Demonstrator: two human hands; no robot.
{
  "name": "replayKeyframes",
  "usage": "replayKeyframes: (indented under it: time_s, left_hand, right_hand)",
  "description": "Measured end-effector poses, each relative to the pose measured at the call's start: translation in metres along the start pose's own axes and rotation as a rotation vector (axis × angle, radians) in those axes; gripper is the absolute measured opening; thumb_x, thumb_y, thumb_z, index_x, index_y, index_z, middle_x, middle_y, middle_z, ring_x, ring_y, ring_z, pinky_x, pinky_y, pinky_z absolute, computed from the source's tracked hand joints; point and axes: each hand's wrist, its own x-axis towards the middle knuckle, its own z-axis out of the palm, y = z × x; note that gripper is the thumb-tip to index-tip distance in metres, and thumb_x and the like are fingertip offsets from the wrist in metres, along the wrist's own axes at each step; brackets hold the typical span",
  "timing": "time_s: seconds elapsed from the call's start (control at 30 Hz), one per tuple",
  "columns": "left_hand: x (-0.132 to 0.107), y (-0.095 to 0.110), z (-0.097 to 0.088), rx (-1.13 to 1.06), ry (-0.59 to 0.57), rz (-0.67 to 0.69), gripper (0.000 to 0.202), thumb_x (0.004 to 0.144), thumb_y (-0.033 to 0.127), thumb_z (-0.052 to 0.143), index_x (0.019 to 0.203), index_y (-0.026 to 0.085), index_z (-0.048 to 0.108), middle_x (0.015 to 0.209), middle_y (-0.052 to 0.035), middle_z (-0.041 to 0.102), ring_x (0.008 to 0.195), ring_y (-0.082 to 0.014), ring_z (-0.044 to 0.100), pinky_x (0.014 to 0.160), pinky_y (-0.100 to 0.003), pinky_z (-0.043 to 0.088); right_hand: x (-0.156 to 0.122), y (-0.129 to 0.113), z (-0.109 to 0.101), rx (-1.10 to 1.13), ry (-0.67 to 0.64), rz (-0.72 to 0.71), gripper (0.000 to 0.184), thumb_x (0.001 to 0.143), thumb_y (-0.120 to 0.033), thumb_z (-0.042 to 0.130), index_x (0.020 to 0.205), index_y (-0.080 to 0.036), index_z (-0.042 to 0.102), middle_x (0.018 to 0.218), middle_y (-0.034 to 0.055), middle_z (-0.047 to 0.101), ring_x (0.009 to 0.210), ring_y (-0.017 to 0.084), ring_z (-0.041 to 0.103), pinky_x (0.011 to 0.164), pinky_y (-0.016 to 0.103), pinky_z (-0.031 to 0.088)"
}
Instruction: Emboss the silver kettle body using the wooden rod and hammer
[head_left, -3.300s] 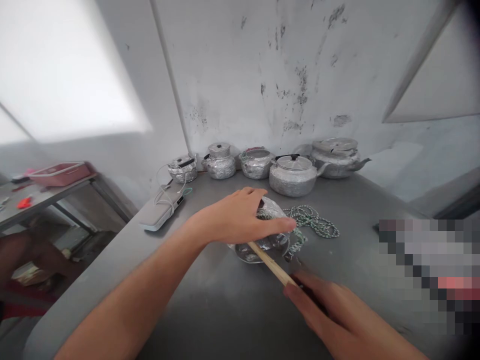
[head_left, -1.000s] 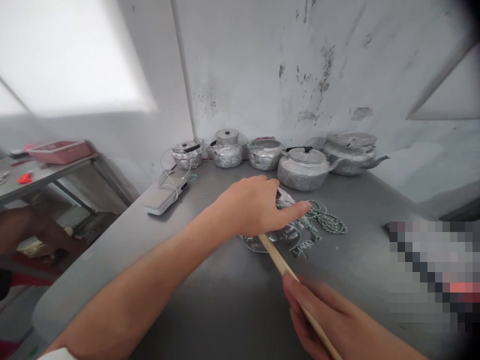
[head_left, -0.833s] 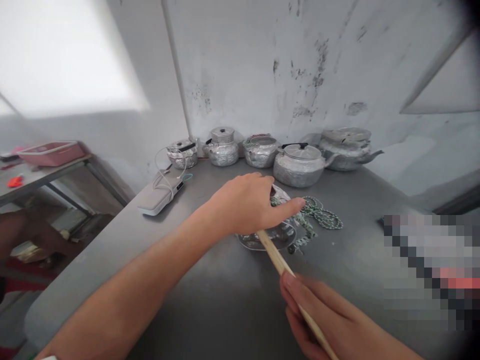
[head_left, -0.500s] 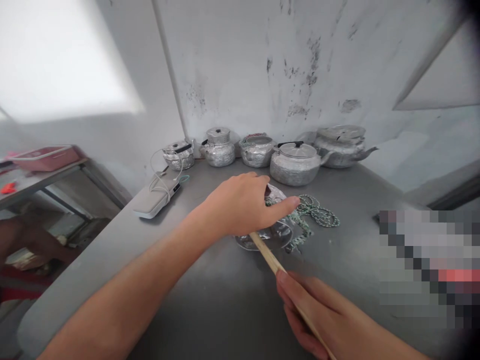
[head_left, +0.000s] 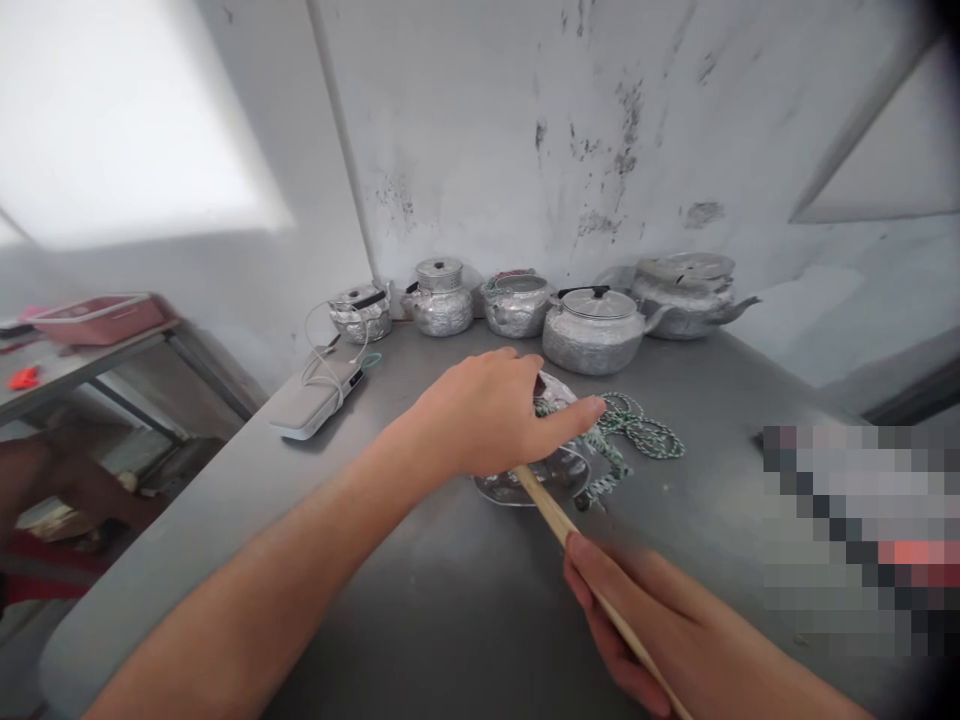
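Note:
A small silver metal pot (head_left: 566, 470) lies tipped on the grey table, its open mouth facing me. From above, my left hand (head_left: 495, 415) grips its body, the thumb stretched out to the right; the fingertips are hidden behind it. Green and white cord (head_left: 643, 428) is wound at the pot's right side and trails in loops on the table. My right hand (head_left: 622, 620) is wrapped round a wooden stick (head_left: 551, 510). The stick's far end reaches the pot's mouth under my left hand, where its tip is hidden.
Several metal kettles stand along the wall, among them a lidded one (head_left: 596, 330) close behind the pot. A grey power bank (head_left: 319, 395) with a white cable lies at the table's left edge. A pink basket (head_left: 101, 318) rests on another table. Part of the right side is pixelated.
My right hand and the stick have shifted slightly right and down in view. My left hand keeps its hold on the pot. The whole view has moved a little.

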Motion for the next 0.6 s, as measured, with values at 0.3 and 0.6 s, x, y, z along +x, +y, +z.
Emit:
replayKeyframes:
  time_s: [0.3,0.6]
  left_hand:
    - [0.000,-0.001,0.000,-0.012,0.000,-0.012,0.071,0.096,0.075,0.035,0.117,0.016,0.068,0.113,-0.0139,0.071,0.103,-0.0334,0.065,0.089,-0.043,0.050]
    - [0.000,-0.001,0.001,-0.020,0.004,-0.005,0.069,0.097,0.075,0.036,0.116,0.016,0.068,0.117,-0.0142,0.070,0.106,-0.0338,0.065,0.093,-0.044,0.050]
  right_hand:
    - [0.006,0.015,-0.007,-0.018,0.032,-0.008,0.058,0.096,-0.073,0.030,0.091,-0.024,0.059,0.054,-0.0068,0.048,0.031,0.008,0.040,0.029,0.020,0.034]
    - [0.000,0.008,-0.001,0.041,0.027,-0.023,0.054,0.093,-0.074,0.036,0.091,-0.025,0.058,0.059,-0.0051,0.047,0.043,0.010,0.043,0.034,0.019,0.034]
